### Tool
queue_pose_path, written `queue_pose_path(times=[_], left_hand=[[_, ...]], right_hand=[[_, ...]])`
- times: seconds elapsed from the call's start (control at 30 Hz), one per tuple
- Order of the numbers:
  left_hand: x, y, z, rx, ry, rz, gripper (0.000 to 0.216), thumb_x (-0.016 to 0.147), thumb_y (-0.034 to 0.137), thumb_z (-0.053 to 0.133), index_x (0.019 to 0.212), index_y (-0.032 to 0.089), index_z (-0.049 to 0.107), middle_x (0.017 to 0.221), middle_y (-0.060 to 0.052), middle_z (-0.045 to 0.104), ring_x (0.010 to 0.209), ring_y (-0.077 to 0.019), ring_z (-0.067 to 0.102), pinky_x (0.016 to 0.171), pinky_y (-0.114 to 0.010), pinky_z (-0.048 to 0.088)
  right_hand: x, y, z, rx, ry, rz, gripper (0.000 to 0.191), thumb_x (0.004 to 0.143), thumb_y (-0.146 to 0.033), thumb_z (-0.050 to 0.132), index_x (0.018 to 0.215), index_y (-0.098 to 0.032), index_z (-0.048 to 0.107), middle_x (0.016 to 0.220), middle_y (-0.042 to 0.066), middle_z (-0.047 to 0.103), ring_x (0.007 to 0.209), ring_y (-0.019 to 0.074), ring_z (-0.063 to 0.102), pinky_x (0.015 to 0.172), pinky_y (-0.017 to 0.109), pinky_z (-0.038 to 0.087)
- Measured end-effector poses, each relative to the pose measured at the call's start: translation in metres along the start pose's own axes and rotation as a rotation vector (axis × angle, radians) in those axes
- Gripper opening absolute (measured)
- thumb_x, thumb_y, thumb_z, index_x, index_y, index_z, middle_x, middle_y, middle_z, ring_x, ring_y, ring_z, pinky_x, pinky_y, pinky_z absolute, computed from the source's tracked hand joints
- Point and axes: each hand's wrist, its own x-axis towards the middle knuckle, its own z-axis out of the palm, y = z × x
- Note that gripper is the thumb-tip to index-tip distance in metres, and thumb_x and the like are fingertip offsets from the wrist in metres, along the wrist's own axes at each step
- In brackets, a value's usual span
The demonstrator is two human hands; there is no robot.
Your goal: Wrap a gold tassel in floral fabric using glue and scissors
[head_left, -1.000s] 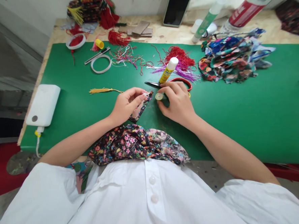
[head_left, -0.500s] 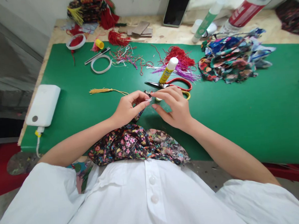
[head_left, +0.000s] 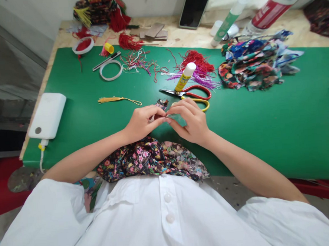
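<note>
We record: dark multicoloured patch (head_left: 162, 103), gold tassel (head_left: 111, 99), white-and-yellow glue stick (head_left: 182, 83), red-and-yellow-handled scissors (head_left: 180, 94), green mat (head_left: 254, 132), pink-flowered black cloth (head_left: 141, 159).

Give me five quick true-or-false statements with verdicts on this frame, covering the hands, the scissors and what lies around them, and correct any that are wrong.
1. The left hand has a small piece of dark floral fabric at its fingers. True.
2. A yellow glue stick with a white top stands by the scissors. True.
3. Both handles of the scissors are the same colour. False: one is red, the other yellow.
4. The scissors are gripped in a hand. False: they lie on the green mat, while the right hand has its fingertips close to those of the left hand.
5. A yellow tassel lies to the left of the scissors. True.
</note>
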Motion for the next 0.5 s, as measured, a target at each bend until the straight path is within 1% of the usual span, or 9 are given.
queue_pose_path(times=[0.1,0.27,0.4,0.5], left_hand=[[-0.001,-0.0008,-0.0004,0.016,0.004,0.039,0.025,0.092,0.04,0.064,0.084,0.018,0.073,0.073,-0.001,0.069,0.065,-0.0118,0.056,0.065,-0.024,0.042],[-0.0002,0.0018,-0.0008,0.012,0.028,0.066,0.021,0.091,0.034,0.064,0.081,0.018,0.074,0.069,0.0,0.067,0.062,-0.0107,0.055,0.062,-0.023,0.041],[0.0008,0.0046,-0.0005,-0.016,0.028,0.036,0.023,0.091,0.037,0.064,0.08,0.019,0.073,0.065,0.001,0.064,0.058,-0.0099,0.051,0.06,-0.023,0.039],[0.0012,0.0053,-0.0003,-0.042,0.023,0.005,0.026,0.091,0.04,0.064,0.079,0.019,0.073,0.067,0.001,0.066,0.058,-0.0101,0.05,0.059,-0.024,0.038]], right_hand=[[0.0,-0.0004,0.0016,0.018,0.008,-0.004,0.002,0.096,-0.025,0.058,0.095,-0.024,0.059,0.089,0.006,0.066,0.083,0.0211,0.061,0.072,0.038,0.051],[0.0001,-0.002,0.0028,0.058,0.033,-0.001,0.006,0.096,-0.017,0.055,0.095,-0.023,0.055,0.085,0.004,0.063,0.079,0.0186,0.058,0.07,0.034,0.051],[0.0007,-0.0034,0.0021,0.068,0.018,0.064,0.008,0.097,-0.018,0.051,0.091,-0.023,0.052,0.083,0.003,0.061,0.077,0.018,0.058,0.067,0.033,0.05],[0.0013,-0.0037,0.0021,0.092,0.011,0.068,0.01,0.097,-0.016,0.049,0.091,-0.024,0.051,0.083,0.003,0.06,0.075,0.018,0.057,0.066,0.032,0.048]])
